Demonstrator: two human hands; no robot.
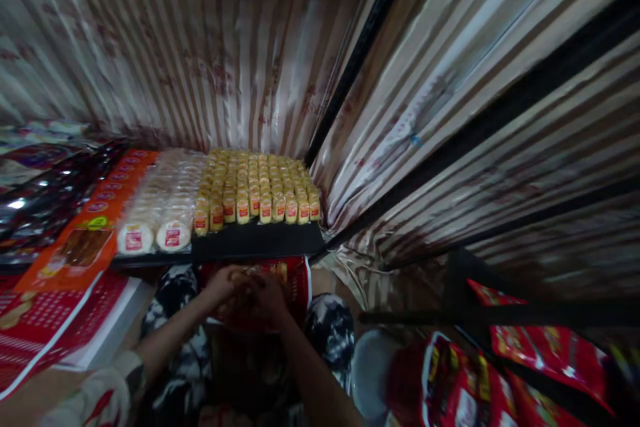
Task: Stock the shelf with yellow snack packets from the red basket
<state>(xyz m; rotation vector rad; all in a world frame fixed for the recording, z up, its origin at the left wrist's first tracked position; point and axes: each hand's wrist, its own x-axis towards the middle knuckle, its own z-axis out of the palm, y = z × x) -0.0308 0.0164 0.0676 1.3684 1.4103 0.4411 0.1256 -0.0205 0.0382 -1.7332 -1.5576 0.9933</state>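
Note:
My left hand and my right hand meet low in the view, over a red packet that rests on my lap. The fingers of both curl together around something brownish and blurred that I cannot make out. Just beyond them is the front edge of a dark shelf. On it stand rows of small yellow packs with red labels, and left of those lie round white packs.
Orange flat packets and dark shiny packets lie on the left of the shelf. A red printed box sits at the lower left. Red snack bags hang at the lower right. Corrugated metal walls close in behind and to the right.

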